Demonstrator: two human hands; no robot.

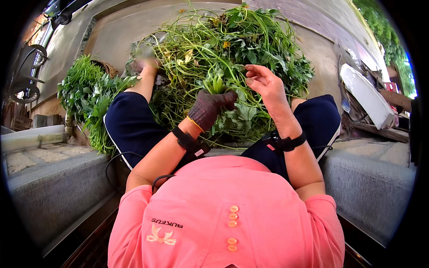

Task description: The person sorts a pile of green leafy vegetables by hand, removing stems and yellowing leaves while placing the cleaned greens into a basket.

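Note:
My left hand (214, 105), in a dark knitted glove, is closed around a small bunch of leafy green stems (216, 84). The pale stem ends stick up above the fist, and broad leaves (244, 114) hang below it. Bare and raised to the right of the bunch, my right hand (265, 85) has its thumb and fingers a little apart, and I see nothing held between them. A large tangled heap of leafy vines (197, 43) lies on the ground between and beyond my legs, with some yellowed leaves in it.
Left of my knee, a pile of leafy greens (90, 97) lies against a wicker basket (106, 68). Stone ledges (60, 177) flank me. A white panel (365, 95) leans over wooden boards (382, 130) on the right. Cables run from both wrist straps.

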